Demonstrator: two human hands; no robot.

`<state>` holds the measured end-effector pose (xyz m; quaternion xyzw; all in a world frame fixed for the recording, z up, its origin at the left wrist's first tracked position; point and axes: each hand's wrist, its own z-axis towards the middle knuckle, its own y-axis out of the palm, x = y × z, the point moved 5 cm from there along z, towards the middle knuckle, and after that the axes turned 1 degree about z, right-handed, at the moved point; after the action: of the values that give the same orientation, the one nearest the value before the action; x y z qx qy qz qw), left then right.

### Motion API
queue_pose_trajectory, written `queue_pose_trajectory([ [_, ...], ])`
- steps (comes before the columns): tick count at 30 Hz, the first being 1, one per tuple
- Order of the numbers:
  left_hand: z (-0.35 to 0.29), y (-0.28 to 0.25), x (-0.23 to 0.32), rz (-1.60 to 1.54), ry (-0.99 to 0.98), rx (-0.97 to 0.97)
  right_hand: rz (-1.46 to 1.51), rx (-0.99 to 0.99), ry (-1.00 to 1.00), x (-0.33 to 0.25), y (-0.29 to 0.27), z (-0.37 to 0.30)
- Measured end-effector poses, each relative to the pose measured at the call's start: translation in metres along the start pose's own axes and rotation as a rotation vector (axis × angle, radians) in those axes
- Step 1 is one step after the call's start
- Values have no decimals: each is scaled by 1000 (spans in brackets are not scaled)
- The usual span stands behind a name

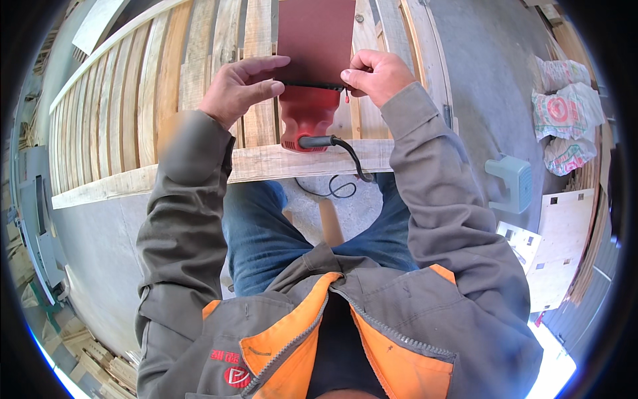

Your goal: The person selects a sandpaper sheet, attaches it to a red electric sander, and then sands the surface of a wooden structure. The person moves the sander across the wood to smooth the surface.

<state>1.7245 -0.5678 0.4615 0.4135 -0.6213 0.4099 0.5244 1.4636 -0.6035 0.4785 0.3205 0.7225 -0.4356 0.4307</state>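
A red electric sander (309,114) rests on the wooden slats before me, its body toward me. A dark red sheet of sandpaper (316,43) stretches away from its far end. My left hand (243,86) is open at the sheet's left edge, thumb and fingers apart, fingertips at or just over the paper. My right hand (380,74) is closed, thumb and forefinger pinched at the sheet's right edge. Just below those fingertips a small red-tipped lever (347,97) sticks out from the sander. The black power cord (353,154) runs from the sander down over the near board.
The slatted wooden frame (119,178) spans the space ahead of me, its near board by my knees. To the right are a light-blue plastic stool (510,183), printed sacks (563,114) and a pale panel (565,229). Wood pieces (100,362) lie at lower left.
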Motion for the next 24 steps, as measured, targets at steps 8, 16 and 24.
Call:
queue_pose_trajectory([
  [8,0,2,-3,-46,-3,-2,101,-18,42,5,2,0],
  [16,1,-1,4,27,0,-9,178,-46,31,6,4,-10],
  [24,5,-3,2,3,-19,-20,257,23,149,14,4,-13],
])
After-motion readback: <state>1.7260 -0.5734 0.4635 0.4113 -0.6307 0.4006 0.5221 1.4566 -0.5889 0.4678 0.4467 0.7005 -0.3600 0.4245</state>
